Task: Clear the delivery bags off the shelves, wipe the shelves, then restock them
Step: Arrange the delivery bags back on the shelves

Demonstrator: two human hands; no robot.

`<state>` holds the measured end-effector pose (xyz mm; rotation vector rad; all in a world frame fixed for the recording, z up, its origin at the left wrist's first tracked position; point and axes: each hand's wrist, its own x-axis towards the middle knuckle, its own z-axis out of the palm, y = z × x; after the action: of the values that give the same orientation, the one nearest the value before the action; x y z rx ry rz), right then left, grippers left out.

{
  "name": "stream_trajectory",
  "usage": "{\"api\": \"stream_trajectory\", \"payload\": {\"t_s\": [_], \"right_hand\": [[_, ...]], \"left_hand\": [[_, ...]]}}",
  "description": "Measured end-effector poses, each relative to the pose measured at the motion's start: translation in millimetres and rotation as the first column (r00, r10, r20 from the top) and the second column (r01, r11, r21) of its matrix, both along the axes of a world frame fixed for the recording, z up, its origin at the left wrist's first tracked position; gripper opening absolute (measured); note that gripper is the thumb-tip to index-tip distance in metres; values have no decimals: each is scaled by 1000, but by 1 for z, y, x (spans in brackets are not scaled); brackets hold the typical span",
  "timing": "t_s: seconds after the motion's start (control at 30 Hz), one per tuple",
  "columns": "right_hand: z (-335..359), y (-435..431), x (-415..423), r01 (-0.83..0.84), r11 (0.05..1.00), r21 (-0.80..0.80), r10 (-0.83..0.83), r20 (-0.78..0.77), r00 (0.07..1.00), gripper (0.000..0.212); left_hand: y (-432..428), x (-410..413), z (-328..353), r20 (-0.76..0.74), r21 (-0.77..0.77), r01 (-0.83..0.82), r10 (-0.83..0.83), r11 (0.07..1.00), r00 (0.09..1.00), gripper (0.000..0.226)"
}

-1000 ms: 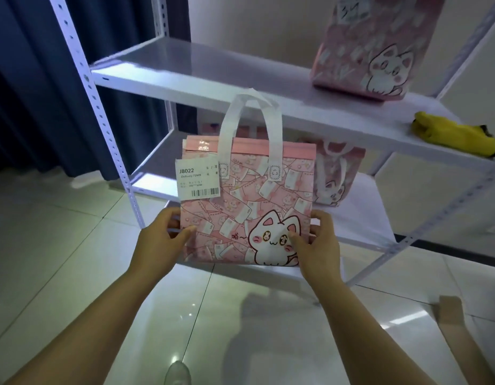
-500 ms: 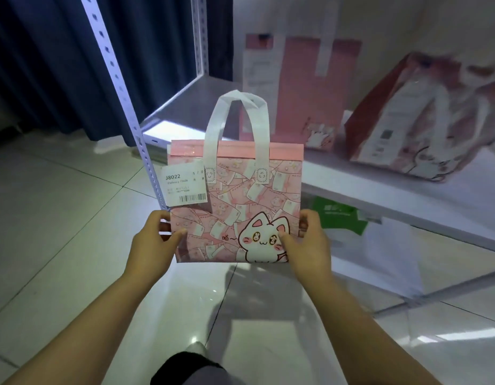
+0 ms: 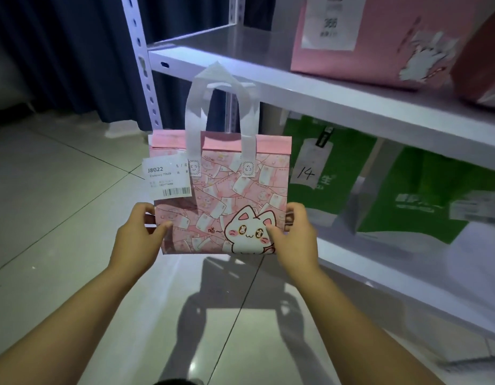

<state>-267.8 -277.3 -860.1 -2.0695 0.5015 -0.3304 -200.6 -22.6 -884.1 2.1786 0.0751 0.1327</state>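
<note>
Glossy pale floor tiles (image 3: 60, 204) and a dark blue curtain (image 3: 60, 51) lie beyond the hands. Between them a pink cat-print fabric tote bag (image 3: 226, 195) with white loop handles is held upright, its top folded shut and its contents hidden. The left hand (image 3: 135, 240) and right hand (image 3: 296, 237) each pinch a lower corner, thumb in front. Its white label (image 3: 168, 177) reads "J8022" above a barcode. Right of the right hand, a white metal shelf rack (image 3: 351, 107) holds green bags (image 3: 338, 195), one with a white paper tag (image 3: 307, 170) marked "14".

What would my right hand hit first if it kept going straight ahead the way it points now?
Your right hand, which grips the pink cat bag, points toward the lower shelf; the green bag tagged 14 looks first in line, though depth is unclear.
</note>
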Motion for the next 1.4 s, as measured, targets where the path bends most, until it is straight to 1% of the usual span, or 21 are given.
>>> {"api": "stream_trajectory", "payload": {"t_s": [0.17, 0.3, 0.5, 0.63, 0.73, 0.87, 0.97, 1.1, 1.23, 1.3, 1.4], "right_hand": [[-16, 4, 27, 14, 1000, 6, -14, -6, 1000, 33], [-26, 5, 51, 24, 1000, -5, -24, 13, 1000, 31], [-47, 1, 80, 58, 998, -8, -58, -23, 998, 29], [-60, -1, 94, 69, 997, -20, -68, 27, 997, 30], [-62, -4, 106, 91, 995, -33, -90, 41, 995, 30], [-58, -7, 122, 178, 981, -79, -180, -26, 983, 41], [-57, -8, 130, 204, 971, -129, -216, -92, 972, 42], [-59, -8, 138, 231, 962, -146, -248, -113, 962, 40], [-64, -9, 144, 269, 948, -173, -293, -135, 947, 36], [-66, -9, 147, 268, 947, -179, -296, -157, 942, 35], [-68, -7, 149, 248, 951, -185, -278, -158, 948, 32]], "left_hand": [[1, 25, -20, -10, 4, 4, -3, 1000, 1000, 21], [0, 48, -32, 10, 9, 9, -9, 1000, 1000, 21], [-8, 77, -53, 13, 62, 40, -41, 997, 999, 19], [-18, 94, -61, 25, 31, 53, -54, 998, 998, 21], [-26, 106, -60, 48, 37, 49, -51, 998, 998, 19], [-33, 123, -54, 97, 138, -24, 11, 990, 995, 31], [-42, 131, -50, 85, 134, -42, 31, 990, 996, 35], [-48, 138, -52, 84, 132, -13, 2, 991, 996, 35], [-53, 147, -57, 61, 163, 32, -43, 986, 997, 36], [-55, 153, -60, 51, 176, 59, -69, 983, 996, 39], [-57, 159, -64, 49, 174, 79, -89, 982, 995, 34]]}}
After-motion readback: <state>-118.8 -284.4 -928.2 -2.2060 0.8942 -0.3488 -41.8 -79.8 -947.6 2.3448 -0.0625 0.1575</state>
